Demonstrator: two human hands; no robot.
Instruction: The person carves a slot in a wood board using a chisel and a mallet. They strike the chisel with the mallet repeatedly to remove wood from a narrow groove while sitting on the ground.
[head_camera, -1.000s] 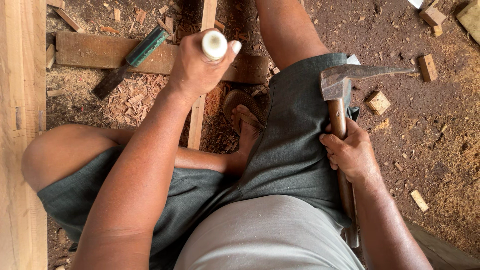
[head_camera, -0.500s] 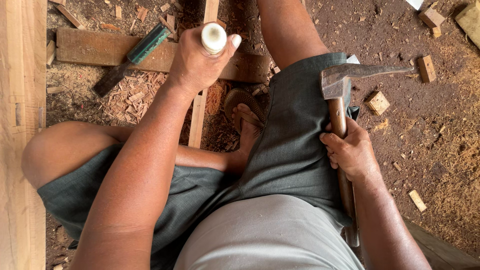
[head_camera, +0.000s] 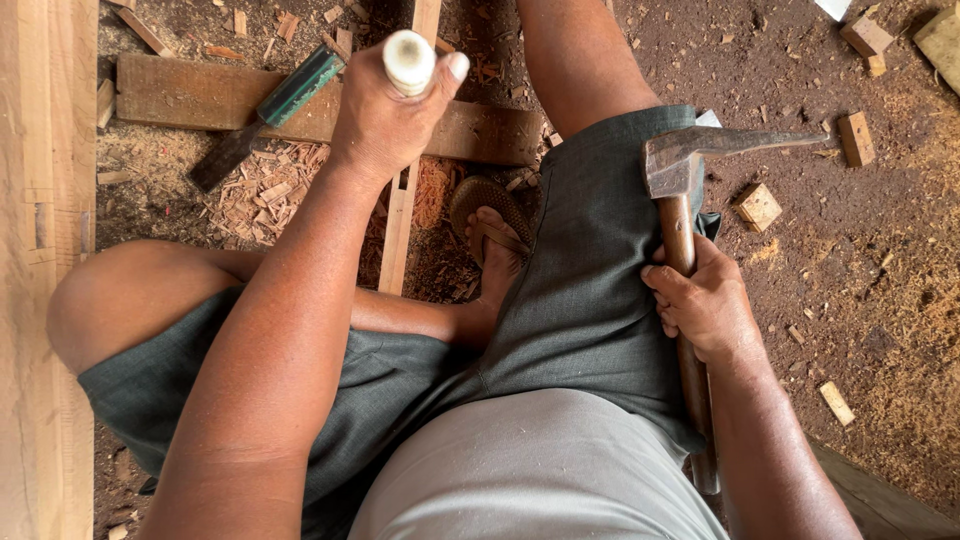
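Note:
My left hand (head_camera: 385, 120) grips a chisel by its pale round handle (head_camera: 408, 60), held upright over a narrow wooden strip (head_camera: 400, 225) on the ground. My right hand (head_camera: 705, 305) is wrapped around the wooden shaft of a hammer (head_camera: 680, 165), whose steel head rests against my right thigh, its point aimed right. A second chisel with a green handle (head_camera: 290, 95) lies on a flat board (head_camera: 190, 95) to the left of my left hand.
I sit on dirt ground strewn with wood chips (head_camera: 260, 190) and small offcut blocks (head_camera: 758, 205). A pale plank (head_camera: 45, 270) runs along the left edge. My sandalled foot (head_camera: 492, 230) rests beside the strip.
My left hand with the chisel has shifted slightly up and left. The right hand and hammer have stayed still.

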